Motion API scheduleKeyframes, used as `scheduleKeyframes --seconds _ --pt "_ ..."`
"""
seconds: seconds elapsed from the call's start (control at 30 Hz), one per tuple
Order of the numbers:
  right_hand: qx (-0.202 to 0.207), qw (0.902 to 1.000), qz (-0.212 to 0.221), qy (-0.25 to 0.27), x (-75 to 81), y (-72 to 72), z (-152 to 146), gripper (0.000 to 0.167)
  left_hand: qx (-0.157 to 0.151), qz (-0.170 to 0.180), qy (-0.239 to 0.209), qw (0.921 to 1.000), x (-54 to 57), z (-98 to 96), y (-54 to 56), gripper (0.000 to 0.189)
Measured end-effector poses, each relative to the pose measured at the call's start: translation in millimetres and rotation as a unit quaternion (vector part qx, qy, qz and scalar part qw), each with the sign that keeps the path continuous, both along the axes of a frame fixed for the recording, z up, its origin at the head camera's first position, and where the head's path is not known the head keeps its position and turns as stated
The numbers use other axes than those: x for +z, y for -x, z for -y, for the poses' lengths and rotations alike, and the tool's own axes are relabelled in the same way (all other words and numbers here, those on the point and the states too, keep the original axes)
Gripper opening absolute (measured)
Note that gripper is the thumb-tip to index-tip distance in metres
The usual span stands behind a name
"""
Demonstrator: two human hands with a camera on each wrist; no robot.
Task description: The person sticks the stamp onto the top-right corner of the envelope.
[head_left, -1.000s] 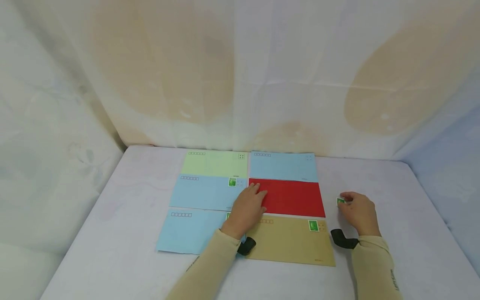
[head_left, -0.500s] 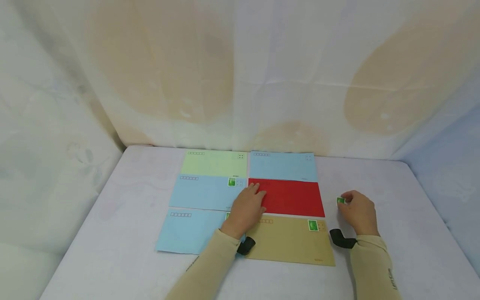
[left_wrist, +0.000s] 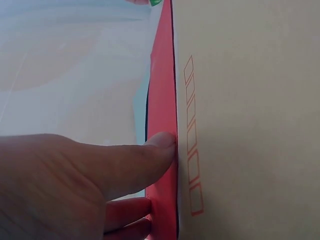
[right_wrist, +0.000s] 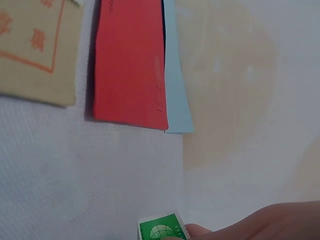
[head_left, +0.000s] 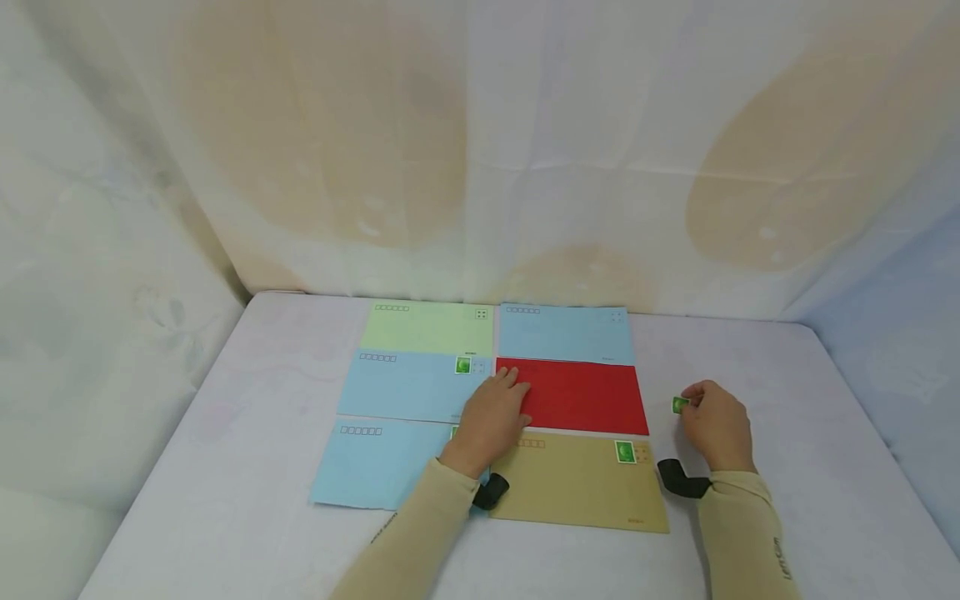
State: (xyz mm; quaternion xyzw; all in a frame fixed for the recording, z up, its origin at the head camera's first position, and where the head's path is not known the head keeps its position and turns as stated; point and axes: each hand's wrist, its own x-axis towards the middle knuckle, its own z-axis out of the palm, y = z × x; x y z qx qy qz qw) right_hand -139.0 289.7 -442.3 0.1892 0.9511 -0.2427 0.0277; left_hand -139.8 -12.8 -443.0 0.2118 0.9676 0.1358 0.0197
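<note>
My left hand rests on the left end of the red envelope, its fingers spread over it. The left wrist view shows the thumb pressing the red paper right at its lower edge, beside the tan envelope. To the right of the envelopes, my right hand pinches a small green postage stamp with a white border between thumb and fingertips. Close up in the right wrist view, the stamp bears a pale globe-like design; its lower part is out of frame.
A light green envelope and a blue envelope lie at the back. Two more blue envelopes lie at left, each with a green stamp; the front one's is partly covered by my left hand. The tan envelope also bears a stamp.
The green stamp has tilted slightly between my right hand's fingers. My left hand stays in place on the red envelope.
</note>
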Motion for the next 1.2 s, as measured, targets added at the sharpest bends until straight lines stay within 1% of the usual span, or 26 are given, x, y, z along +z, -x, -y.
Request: scheduleKeyframes --seconds 0.2,0.37,0.5,0.67,0.8,1.0,1.2 --pt "0.034 0.9993 -0.014 -0.010 6.2 -1.6 1.1 0.021 0.003 0.002 -0.009 1.0000 -1.5 0.3 0.3 0.052" --pt "0.059 0.9982 -0.002 -0.008 12.3 -3.0 2.2 0.023 0.003 0.002 -0.010 0.9999 -2.5 0.4 0.6 0.052" --pt "0.062 0.9980 0.011 0.005 17.0 -3.4 3.0 0.025 0.003 0.003 -0.009 1.0000 -2.2 0.5 0.5 0.052" --pt "0.057 0.9981 0.015 0.018 20.2 -4.0 4.5 0.028 0.004 0.004 -0.011 0.9999 -1.5 0.7 0.5 0.052" --pt "0.055 0.9983 0.002 0.021 21.5 -3.6 6.9 0.028 0.002 0.000 -0.010 0.9999 -1.8 0.8 1.0 0.052" --pt "0.059 0.9974 -0.037 0.017 21.7 -3.4 11.4 0.025 0.001 -0.002 -0.011 0.9999 -2.3 1.1 1.4 0.051" --pt "0.053 0.9969 -0.055 0.021 21.6 -2.5 15.3 0.025 0.004 -0.001 -0.014 0.9999 -0.8 1.0 1.6 0.051"
